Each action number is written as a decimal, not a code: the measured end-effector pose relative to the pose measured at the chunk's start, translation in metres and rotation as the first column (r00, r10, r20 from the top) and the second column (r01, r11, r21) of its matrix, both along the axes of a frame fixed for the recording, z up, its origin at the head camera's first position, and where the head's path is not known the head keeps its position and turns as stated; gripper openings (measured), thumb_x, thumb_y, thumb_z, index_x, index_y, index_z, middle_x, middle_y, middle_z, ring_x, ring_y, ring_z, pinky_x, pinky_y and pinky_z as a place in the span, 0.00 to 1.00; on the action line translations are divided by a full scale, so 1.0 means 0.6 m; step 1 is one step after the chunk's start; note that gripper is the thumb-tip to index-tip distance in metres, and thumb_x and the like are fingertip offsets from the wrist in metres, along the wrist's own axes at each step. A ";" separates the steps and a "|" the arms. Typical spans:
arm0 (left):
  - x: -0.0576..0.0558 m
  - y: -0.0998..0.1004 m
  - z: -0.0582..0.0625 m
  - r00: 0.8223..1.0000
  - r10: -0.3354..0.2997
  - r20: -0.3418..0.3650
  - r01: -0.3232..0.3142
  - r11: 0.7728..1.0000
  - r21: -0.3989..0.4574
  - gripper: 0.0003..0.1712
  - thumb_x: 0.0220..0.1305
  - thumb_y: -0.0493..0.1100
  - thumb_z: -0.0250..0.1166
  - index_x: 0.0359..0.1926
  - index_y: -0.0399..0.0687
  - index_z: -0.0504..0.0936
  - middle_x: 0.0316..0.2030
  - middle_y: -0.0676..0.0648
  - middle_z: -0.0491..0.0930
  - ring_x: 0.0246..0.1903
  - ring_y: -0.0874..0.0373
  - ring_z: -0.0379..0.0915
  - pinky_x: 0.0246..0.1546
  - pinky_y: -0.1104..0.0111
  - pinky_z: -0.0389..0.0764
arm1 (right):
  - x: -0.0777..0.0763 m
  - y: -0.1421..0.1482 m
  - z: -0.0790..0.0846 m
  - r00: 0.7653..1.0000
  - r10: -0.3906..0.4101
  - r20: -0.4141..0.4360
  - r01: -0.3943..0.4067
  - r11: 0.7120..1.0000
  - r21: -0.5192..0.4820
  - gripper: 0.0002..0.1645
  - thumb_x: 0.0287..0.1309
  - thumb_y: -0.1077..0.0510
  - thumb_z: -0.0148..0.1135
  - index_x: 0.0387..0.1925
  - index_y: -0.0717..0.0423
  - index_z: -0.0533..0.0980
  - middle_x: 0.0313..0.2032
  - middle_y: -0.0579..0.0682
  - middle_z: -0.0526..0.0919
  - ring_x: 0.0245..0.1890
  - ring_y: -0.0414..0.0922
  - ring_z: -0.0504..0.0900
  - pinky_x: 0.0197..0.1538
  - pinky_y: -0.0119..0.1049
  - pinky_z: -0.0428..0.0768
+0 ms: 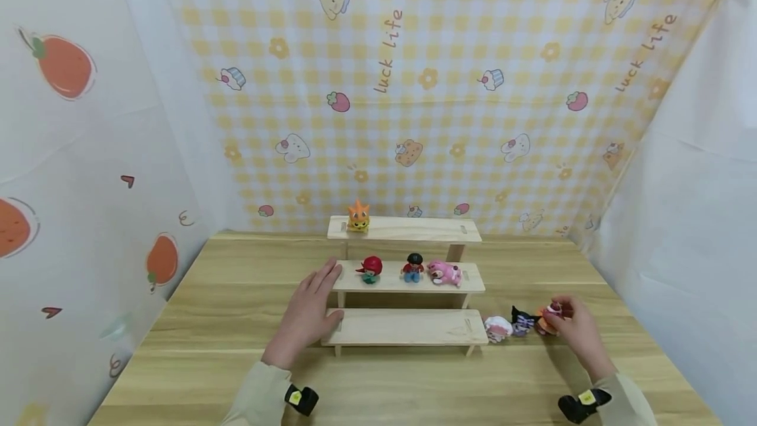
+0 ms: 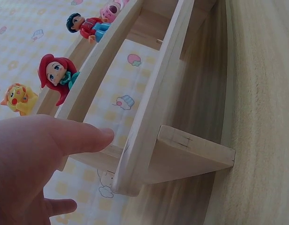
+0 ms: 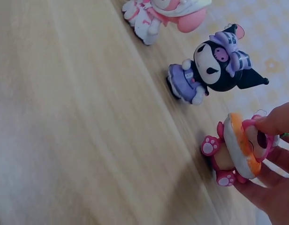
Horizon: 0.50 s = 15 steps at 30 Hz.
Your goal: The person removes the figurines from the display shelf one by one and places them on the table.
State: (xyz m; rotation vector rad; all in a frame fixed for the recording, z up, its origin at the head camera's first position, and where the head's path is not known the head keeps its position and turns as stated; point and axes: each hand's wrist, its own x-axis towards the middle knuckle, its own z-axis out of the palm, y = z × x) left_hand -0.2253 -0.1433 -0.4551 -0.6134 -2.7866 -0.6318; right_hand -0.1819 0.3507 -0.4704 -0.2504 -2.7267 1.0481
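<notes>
My right hand (image 1: 576, 327) pinches a pink bear figurine (image 3: 245, 147) with an orange-and-white ring round its body, at the right of the table. Beside it stand a black-and-purple figurine (image 3: 212, 68) and a pink-and-white figurine (image 1: 498, 329), in a row by the lowest shelf. At the left end of the wooden tiered shelf (image 1: 408, 327), my left hand (image 1: 307, 311) rests with fingers extended, its fingertips by the middle tier and its thumb by the lowest one.
On the middle tier are a red-haired figurine (image 1: 370, 269), a black-capped figurine (image 1: 413, 268) and a pink figurine (image 1: 445, 273) lying down. An orange-and-yellow figurine (image 1: 358, 217) stands on the top tier's left. Patterned cloth (image 1: 449, 117) hangs behind the wooden table (image 1: 236, 294).
</notes>
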 end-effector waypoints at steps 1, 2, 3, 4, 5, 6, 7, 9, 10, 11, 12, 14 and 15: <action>0.000 0.000 -0.001 1.000 -0.001 0.001 0.001 1.000 -0.001 0.48 0.53 0.45 0.71 0.71 0.40 0.59 0.73 0.41 0.54 0.68 0.41 0.56 0.68 0.48 0.57 | 0.002 0.000 -0.001 1.000 -0.005 -0.017 0.005 1.000 0.007 0.20 0.58 0.66 0.61 0.49 0.74 0.68 0.45 0.69 0.76 0.41 0.47 0.75 0.34 0.19 0.72; 0.001 0.000 -0.001 1.000 -0.002 0.002 0.002 1.000 0.000 0.48 0.53 0.45 0.71 0.71 0.40 0.59 0.73 0.41 0.54 0.68 0.41 0.56 0.68 0.48 0.57 | 0.004 0.000 -0.002 0.999 -0.003 -0.038 0.004 1.000 0.016 0.19 0.58 0.67 0.61 0.48 0.74 0.69 0.44 0.69 0.76 0.41 0.47 0.75 0.34 0.18 0.71; 0.001 0.000 -0.001 1.000 -0.002 0.002 0.002 1.000 0.000 0.48 0.53 0.45 0.71 0.71 0.40 0.59 0.73 0.41 0.53 0.68 0.41 0.56 0.68 0.48 0.57 | 0.006 0.000 -0.003 0.998 -0.006 -0.060 0.008 0.999 0.034 0.17 0.57 0.67 0.61 0.46 0.73 0.70 0.43 0.68 0.76 0.40 0.46 0.76 0.34 0.18 0.70; 0.001 0.000 -0.001 1.000 -0.002 0.003 0.002 1.000 0.000 0.48 0.53 0.45 0.71 0.71 0.40 0.59 0.73 0.41 0.53 0.68 0.41 0.56 0.68 0.48 0.57 | 0.008 0.000 -0.004 0.997 -0.005 -0.082 0.009 0.999 0.050 0.16 0.56 0.67 0.62 0.44 0.72 0.70 0.42 0.67 0.77 0.40 0.45 0.76 0.34 0.18 0.70; 0.001 0.001 -0.001 1.000 -0.001 0.002 0.001 1.000 0.000 0.48 0.53 0.45 0.71 0.71 0.40 0.59 0.73 0.41 0.53 0.68 0.40 0.56 0.68 0.48 0.57 | 0.009 0.000 -0.005 0.994 -0.005 -0.106 0.011 0.998 0.062 0.15 0.55 0.67 0.63 0.42 0.71 0.71 0.40 0.66 0.77 0.39 0.44 0.76 0.35 0.17 0.69; 0.001 0.001 -0.002 1.000 -0.001 -0.001 0.001 1.000 0.001 0.47 0.53 0.45 0.71 0.71 0.39 0.59 0.73 0.41 0.54 0.68 0.40 0.56 0.68 0.48 0.57 | 0.010 0.001 -0.006 0.992 -0.007 -0.127 0.016 0.997 0.073 0.14 0.54 0.67 0.63 0.41 0.70 0.72 0.39 0.64 0.77 0.37 0.40 0.76 0.35 0.17 0.68; 0.002 0.001 -0.002 1.000 -0.001 -0.004 0.001 1.000 0.001 0.47 0.52 0.45 0.71 0.71 0.39 0.59 0.73 0.41 0.54 0.68 0.40 0.56 0.68 0.48 0.58 | 0.010 0.002 -0.007 0.990 -0.005 -0.141 0.015 0.998 0.069 0.14 0.54 0.67 0.64 0.40 0.70 0.72 0.38 0.64 0.77 0.37 0.36 0.75 0.36 0.17 0.68; 0.001 0.001 -0.002 1.000 -0.002 -0.006 0.002 1.000 -0.001 0.47 0.52 0.45 0.71 0.71 0.39 0.59 0.73 0.41 0.54 0.68 0.41 0.56 0.68 0.48 0.58 | 0.011 0.004 -0.010 0.988 -0.012 -0.153 0.021 0.998 0.056 0.13 0.53 0.67 0.64 0.40 0.70 0.72 0.38 0.64 0.78 0.35 0.27 0.71 0.36 0.15 0.67; 0.001 0.001 -0.002 1.000 -0.002 -0.009 0.002 1.000 0.000 0.47 0.52 0.45 0.71 0.70 0.39 0.59 0.72 0.41 0.54 0.68 0.41 0.57 0.68 0.48 0.58 | 0.011 0.006 -0.011 0.989 -0.016 -0.146 0.022 0.999 0.041 0.13 0.54 0.67 0.63 0.40 0.70 0.72 0.38 0.65 0.78 0.34 0.23 0.69 0.35 0.15 0.67; 0.000 0.001 -0.003 1.000 -0.003 -0.012 0.003 1.000 -0.002 0.47 0.52 0.45 0.71 0.71 0.39 0.59 0.72 0.41 0.54 0.68 0.41 0.57 0.68 0.48 0.58 | 0.011 0.007 -0.011 0.990 -0.021 -0.136 0.026 0.999 0.031 0.13 0.56 0.66 0.63 0.41 0.71 0.72 0.39 0.66 0.79 0.34 0.20 0.67 0.35 0.15 0.67; 0.000 0.001 -0.003 1.000 -0.005 -0.016 0.005 1.000 -0.003 0.47 0.52 0.45 0.71 0.70 0.39 0.59 0.72 0.40 0.54 0.68 0.42 0.57 0.68 0.48 0.58 | 0.012 0.008 -0.011 0.992 -0.031 -0.120 0.034 0.999 0.022 0.14 0.57 0.64 0.62 0.41 0.70 0.72 0.40 0.67 0.79 0.33 0.18 0.64 0.35 0.15 0.66; -0.001 0.001 -0.003 1.000 -0.006 -0.018 0.006 1.000 -0.008 0.48 0.53 0.45 0.71 0.71 0.39 0.59 0.73 0.40 0.54 0.68 0.42 0.56 0.68 0.48 0.58 | 0.012 0.010 -0.009 0.995 -0.048 -0.086 0.049 0.999 0.009 0.15 0.61 0.61 0.59 0.43 0.70 0.72 0.41 0.67 0.79 0.32 0.17 0.62 0.34 0.17 0.67; -0.001 0.001 -0.002 1.000 -0.007 -0.022 0.007 1.000 -0.012 0.48 0.53 0.45 0.71 0.71 0.39 0.59 0.73 0.40 0.54 0.68 0.42 0.57 0.68 0.48 0.58 | 0.012 0.010 -0.008 0.996 -0.056 -0.071 0.057 0.998 0.008 0.15 0.62 0.59 0.58 0.43 0.69 0.73 0.41 0.67 0.79 0.32 0.17 0.63 0.33 0.18 0.67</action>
